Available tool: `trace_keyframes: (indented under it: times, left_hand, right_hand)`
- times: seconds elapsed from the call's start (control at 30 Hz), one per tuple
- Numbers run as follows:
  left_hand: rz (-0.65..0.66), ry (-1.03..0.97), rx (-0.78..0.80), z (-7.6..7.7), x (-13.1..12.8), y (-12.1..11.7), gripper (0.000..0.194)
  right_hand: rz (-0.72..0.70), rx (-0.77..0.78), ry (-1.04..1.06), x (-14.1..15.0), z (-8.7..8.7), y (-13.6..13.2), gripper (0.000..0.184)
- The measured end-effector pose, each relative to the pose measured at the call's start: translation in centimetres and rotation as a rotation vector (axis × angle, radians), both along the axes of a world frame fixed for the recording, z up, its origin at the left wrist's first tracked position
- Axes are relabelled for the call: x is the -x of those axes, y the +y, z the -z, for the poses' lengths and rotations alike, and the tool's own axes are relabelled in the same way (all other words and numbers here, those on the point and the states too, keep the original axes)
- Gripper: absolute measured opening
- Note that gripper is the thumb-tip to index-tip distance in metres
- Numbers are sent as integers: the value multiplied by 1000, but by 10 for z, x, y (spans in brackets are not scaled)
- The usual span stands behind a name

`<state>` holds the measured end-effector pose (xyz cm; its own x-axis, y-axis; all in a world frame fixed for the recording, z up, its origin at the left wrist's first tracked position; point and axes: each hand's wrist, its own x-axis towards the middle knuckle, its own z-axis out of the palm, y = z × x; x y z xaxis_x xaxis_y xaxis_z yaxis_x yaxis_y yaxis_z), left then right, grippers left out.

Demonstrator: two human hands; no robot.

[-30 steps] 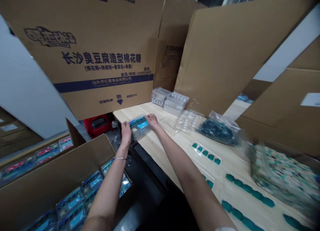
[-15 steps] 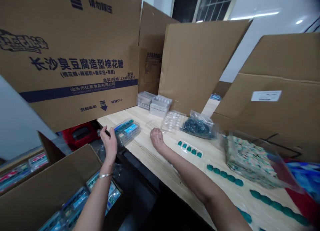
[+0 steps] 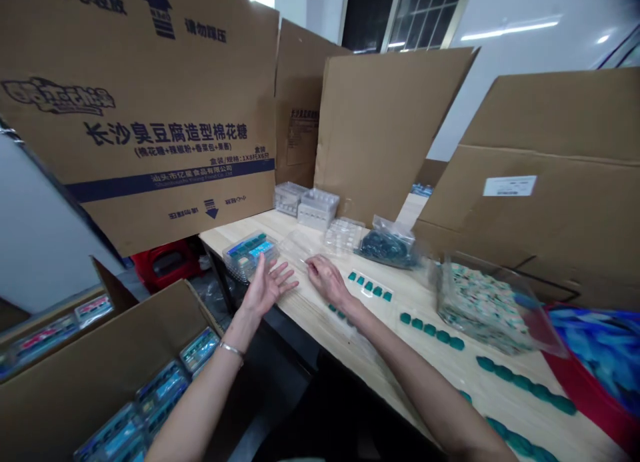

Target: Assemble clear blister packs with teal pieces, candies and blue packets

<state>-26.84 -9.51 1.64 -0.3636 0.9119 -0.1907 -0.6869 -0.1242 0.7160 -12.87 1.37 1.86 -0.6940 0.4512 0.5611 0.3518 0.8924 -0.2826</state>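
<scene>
- Left of the wooden table (image 3: 225,232): an open cardboard carton (image 3: 95,362) packed with blue-labelled clear packs (image 3: 163,389).
- At the table's near edge: the left hand (image 3: 267,287), wide open, fingers spread, holding nothing, just beside a clear tray of blue-and-teal packs (image 3: 249,254).
- Mid-table: the right hand (image 3: 327,280), half open and empty, near a flat clear tray (image 3: 300,244), with stacked clear trays (image 3: 310,209) behind.
- Further right on the table: a bag of dark teal pieces (image 3: 386,247), rows of teal pieces (image 3: 430,330), and a clear bag of patterned packets (image 3: 480,309).
</scene>
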Motion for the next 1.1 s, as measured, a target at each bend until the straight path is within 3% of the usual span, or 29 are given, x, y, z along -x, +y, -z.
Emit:
trace_keyframes:
  times: [0.07,0.23,0.4,0.47,0.6,0.7,0.83,0.93,1.1]
  left_hand:
    - [15,44,-99,-8,-16,-2,40]
    - [141,116,-193,-12,-71,-7,34]
    - [282,85,-182,-16,-109,-5,25]
    - [333,77,-186,-18,-123,-2,23]
    - [449,83,-191,-20,-146,2,22]
    - [615,125,-166,-23,-161,7,22]
    - [845,270,-127,-29,-178,21,30]
    - [787,265,-139,-26,-191,30,39]
    - [602,158,-174,3,-235,19,57]
  right_hand:
    - [-22,-124,3,-22,-2,-30,26]
    - [125,-292,-91,-68,1,-76,31]
    - [221,-272,-77,-121,-4,-98,30]
    - [279,-255,6,-148,-13,-104,30]
    - [533,-194,253,-209,-41,-98,30]
    - [564,-5,301,-246,-58,-83,37]
    - [447,547,274,-265,-60,-71,56]
    - [436,842,540,-266,-47,-69,63]
    - [548,885,1174,-258,-15,-75,83]
